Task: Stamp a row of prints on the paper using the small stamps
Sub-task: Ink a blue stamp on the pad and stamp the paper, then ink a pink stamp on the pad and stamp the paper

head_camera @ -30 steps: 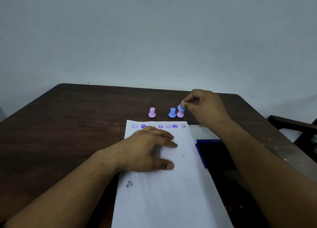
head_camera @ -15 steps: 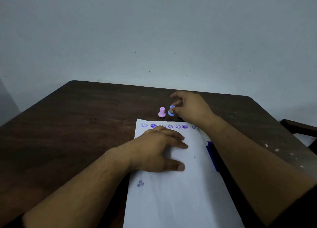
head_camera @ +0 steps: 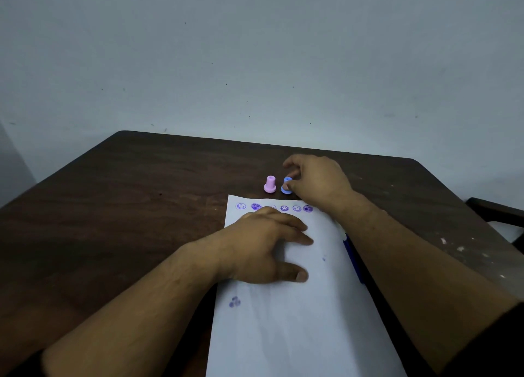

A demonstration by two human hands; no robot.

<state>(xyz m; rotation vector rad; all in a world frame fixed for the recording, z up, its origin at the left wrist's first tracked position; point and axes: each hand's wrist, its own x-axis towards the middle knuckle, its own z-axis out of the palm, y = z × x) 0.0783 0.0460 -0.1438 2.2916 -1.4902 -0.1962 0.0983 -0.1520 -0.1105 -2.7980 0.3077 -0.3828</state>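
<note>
A dark wooden tabletop (head_camera: pixel 113 206) carries a white paper (head_camera: pixel 297 320) with a row of purple prints (head_camera: pixel 272 207) along its far edge. The left hand (head_camera: pixel 263 249) lies flat on the sheet, grip released. The right hand (head_camera: pixel 317 182) pinches the blue stamp (head_camera: pixel 286 186), standing beside the pink stamp (head_camera: pixel 269 184) just beyond the paper.

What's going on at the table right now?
A person is stamping a sheet of paper on a dark wooden table. The left hand lies flat on the sheet, just below a row of purple prints along its far edge. The right hand is at the blue stamp, fingers touching it, with the pink stamp standing free beside it.
</note>
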